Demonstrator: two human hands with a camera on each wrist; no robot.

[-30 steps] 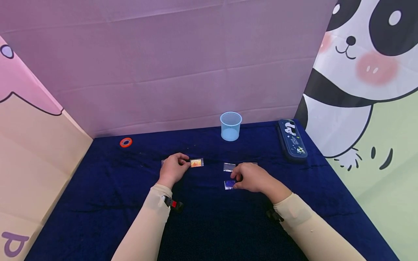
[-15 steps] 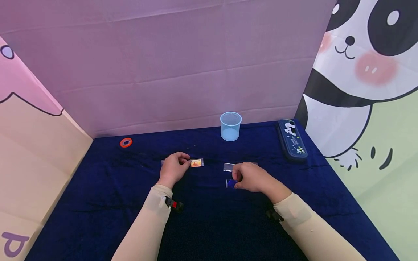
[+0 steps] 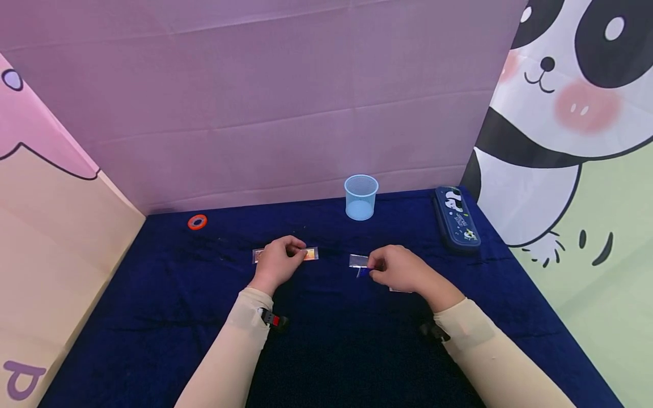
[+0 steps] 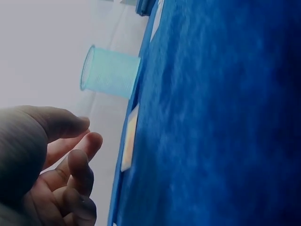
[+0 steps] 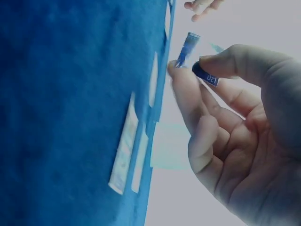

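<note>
A small blue packet [image 5: 187, 49] is pinched and bent between the thumb and index finger of my right hand [image 3: 403, 271]. Its lower part carries printed digits in the right wrist view. From the head view it overlaps the near edge of a silvery packet [image 3: 358, 261] lying on the cloth. Another packet [image 3: 400, 291] peeks out below the right hand. My left hand [image 3: 278, 265] hovers above the cloth, fingers loosely bent with nothing between them. Beneath it, an orange packet [image 3: 311, 254] sticks out right and a reddish one [image 3: 257, 256] left.
A light blue mesh cup [image 3: 360, 198] stands at the back near the pink curtain. Right of it lies a dark blue pencil case [image 3: 456, 220] with a panda print. A red ring [image 3: 197, 222] lies at the back left of the blue cloth [image 3: 326, 351].
My right hand has picked the blue packet up and carried it away from me toward the silvery packet. The left hand has shifted slightly right, uncovering more of the reddish packet.
</note>
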